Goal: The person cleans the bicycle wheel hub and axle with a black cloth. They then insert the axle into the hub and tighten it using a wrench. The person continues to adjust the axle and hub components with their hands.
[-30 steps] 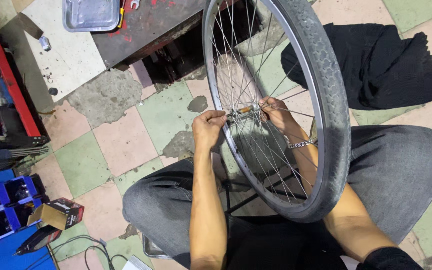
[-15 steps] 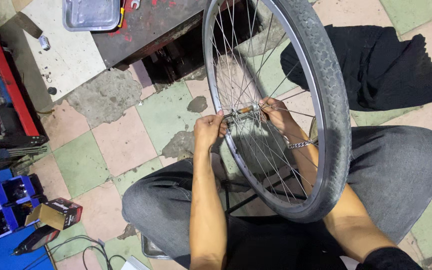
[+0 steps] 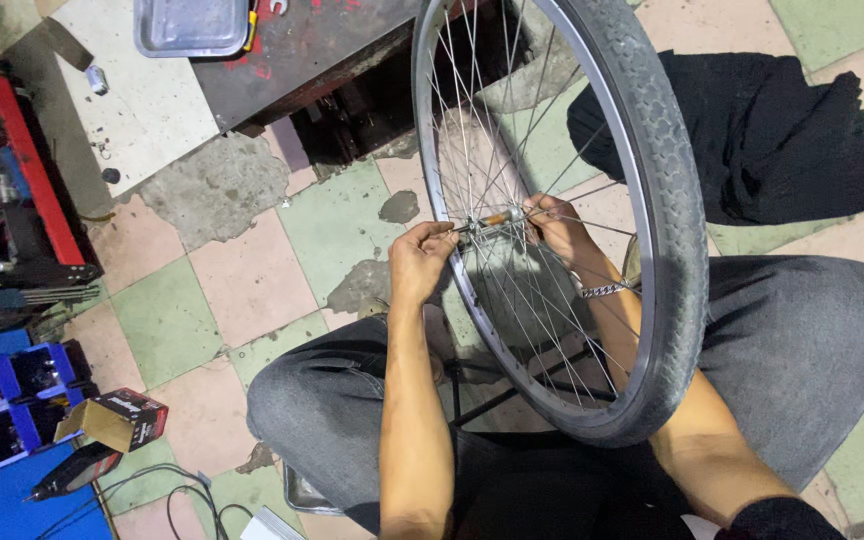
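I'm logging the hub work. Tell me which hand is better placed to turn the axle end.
Probably the left hand: its fingers pinch the axle end of the hub outside the spokes. The right hand reaches the hub's far side behind the spokes of the wheel.

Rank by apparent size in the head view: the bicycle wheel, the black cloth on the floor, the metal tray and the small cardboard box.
1. Bicycle wheel, though it is nearest the camera, which enlarges it.
2. Black cloth.
3. Metal tray, cut off by the frame edge, so only loosely ranked.
4. Cardboard box.
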